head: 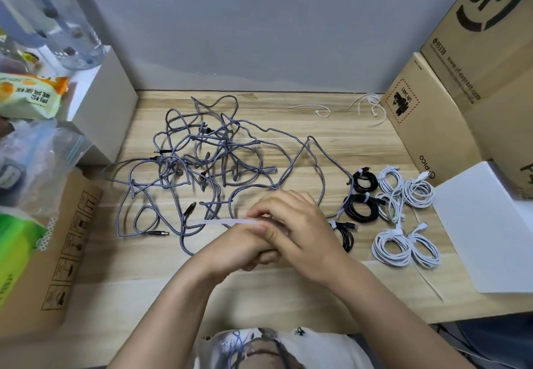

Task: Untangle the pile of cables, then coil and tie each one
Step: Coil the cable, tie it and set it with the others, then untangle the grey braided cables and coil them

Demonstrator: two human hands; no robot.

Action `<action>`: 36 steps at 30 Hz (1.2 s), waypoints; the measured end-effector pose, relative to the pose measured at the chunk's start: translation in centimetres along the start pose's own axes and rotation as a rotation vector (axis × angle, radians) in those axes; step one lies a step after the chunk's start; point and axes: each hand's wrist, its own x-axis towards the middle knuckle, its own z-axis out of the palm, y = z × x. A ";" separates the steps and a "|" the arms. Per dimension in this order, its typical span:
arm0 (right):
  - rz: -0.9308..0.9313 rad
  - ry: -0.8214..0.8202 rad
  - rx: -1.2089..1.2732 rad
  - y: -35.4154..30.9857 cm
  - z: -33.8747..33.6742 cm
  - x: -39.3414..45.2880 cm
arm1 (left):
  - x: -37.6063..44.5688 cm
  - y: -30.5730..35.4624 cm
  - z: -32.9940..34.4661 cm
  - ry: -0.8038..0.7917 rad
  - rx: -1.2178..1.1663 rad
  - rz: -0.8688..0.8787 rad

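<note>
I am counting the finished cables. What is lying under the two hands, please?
Under the right hand and left hand, a white strip sticks out leftward, pinched by the fingers. Grey braided cable runs beneath. Whether a coil is held is hidden.

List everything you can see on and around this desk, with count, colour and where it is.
braided cables: tangled pile, count unclear, grey, desk centre-left
black coils: three, tied, right of the pile
white coils: about five, tied, right of the black coils
thin white cords: loose, back right
tie strip: one, white, held between the hands
cardboard boxes: brown, right and left edges
white box: one, front right
bags: several, left
desk: one, light wood
left hand: pinches the tie strip
right hand: pinches the tie strip
</note>
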 end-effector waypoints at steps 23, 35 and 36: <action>0.711 0.073 -0.025 12.6 4.2 -12.2 | 2.9 -10.8 -0.5 0.130 1.074 -0.315; 0.935 0.474 -0.290 15.1 1.4 -11.4 | 3.7 -11.0 -3.6 0.315 0.935 -0.329; 0.980 0.496 -0.301 14.9 1.3 -11.1 | 3.7 -10.9 -3.6 0.376 0.895 -0.285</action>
